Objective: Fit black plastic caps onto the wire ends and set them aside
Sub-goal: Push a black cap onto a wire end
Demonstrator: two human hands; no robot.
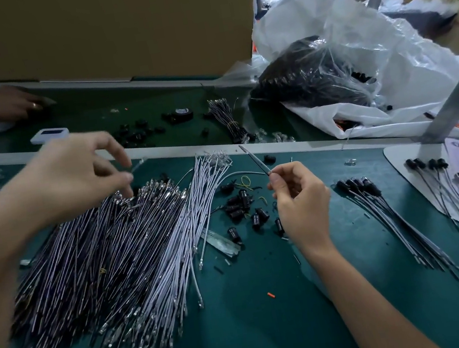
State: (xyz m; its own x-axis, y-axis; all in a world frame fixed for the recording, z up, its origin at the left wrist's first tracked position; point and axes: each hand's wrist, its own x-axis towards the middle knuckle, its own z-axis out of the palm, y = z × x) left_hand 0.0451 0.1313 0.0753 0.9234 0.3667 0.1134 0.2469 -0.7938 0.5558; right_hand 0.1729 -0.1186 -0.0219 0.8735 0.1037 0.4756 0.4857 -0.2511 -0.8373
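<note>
- Head view – the wire pile [110, 269], grey-white leads with metal terminals, fans across the green mat [264, 335] and serves as the landmark.
- Left hand [70, 176] hovers over the pile's far end, fingers curved, thumb and forefinger parted, one fingertip down among the terminals; motion blur hides whether it has hold of a lead.
- Right hand [299, 201], just right of the pile, pinches a single wire [253, 159] between thumb and forefinger; the wire slants up and away, towards the pile's far right corner.
- Black caps [242, 205] lie loose on the mat between the pile and the right hand.
- Capped wires [380, 209] lie in a row well right of the pile, caps at the far ends.
- Beyond the pile to the right, a plastic bag [387, 71] holds dark parts.
- Beyond the pile to the left – another person's hand [13, 103] rests on the far belt.
</note>
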